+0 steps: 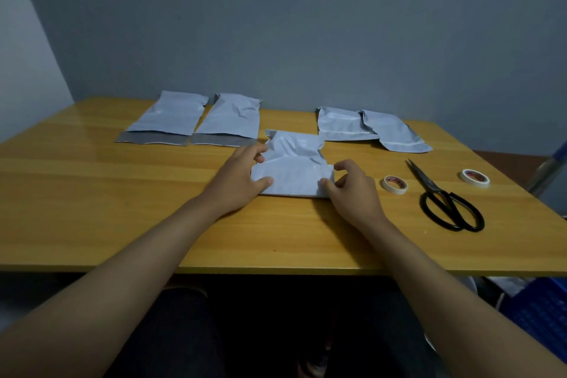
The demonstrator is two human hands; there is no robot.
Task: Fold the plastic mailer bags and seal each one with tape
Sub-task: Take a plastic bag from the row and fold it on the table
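A pale grey mailer bag (294,163) lies in the middle of the wooden table (122,193), its near part folded up over itself. My left hand (242,175) grips its left edge, thumb on top of the folded flap. My right hand (349,190) pinches the fold's near right corner with thumb and curled fingers. Two unfolded mailers (171,116) (233,120) with dark open flaps lie at the back left. Two folded mailers (340,123) (395,132) overlap at the back right. A tape roll (395,184) sits just right of my right hand, a second roll (475,178) farther right.
Black scissors (445,199) lie between the two tape rolls, blades pointing away from me. A grey wall stands right behind the table. A blue crate (540,310) sits on the floor at the lower right. My knees are under the table's near edge.
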